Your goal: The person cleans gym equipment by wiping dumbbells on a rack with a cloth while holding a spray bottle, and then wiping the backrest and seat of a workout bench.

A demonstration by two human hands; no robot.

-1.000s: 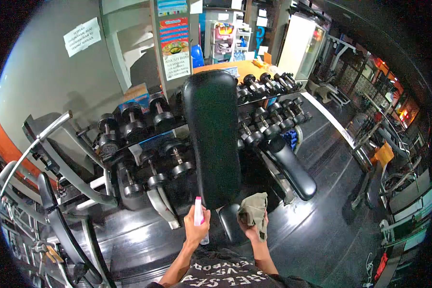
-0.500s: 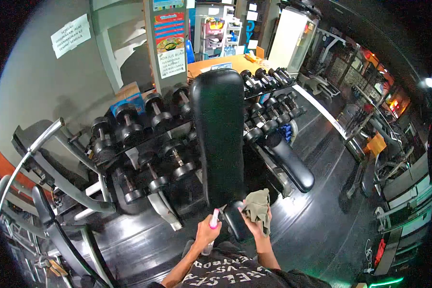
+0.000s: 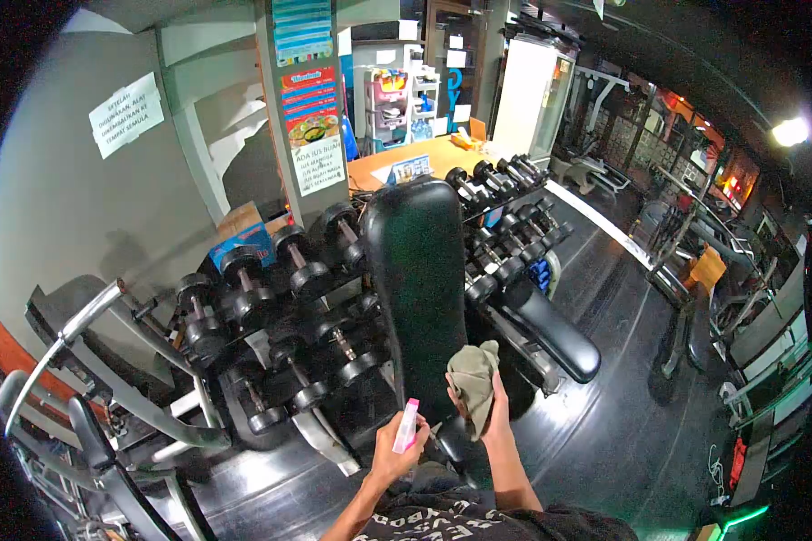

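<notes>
Bottle (image 3: 407,426) and olive cloth (image 3: 472,377) before a black pad (image 3: 415,261)
The left grip (image 3: 395,450) holds the bottle, the right grip (image 3: 497,419) the cloth; dumbbells (image 3: 246,287) flank the pad.

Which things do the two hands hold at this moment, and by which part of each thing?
Left hand: a spray bottle, gripped near its pink-and-white top. Right hand: an olive cloth, bunched and gripped around its middle.
</notes>
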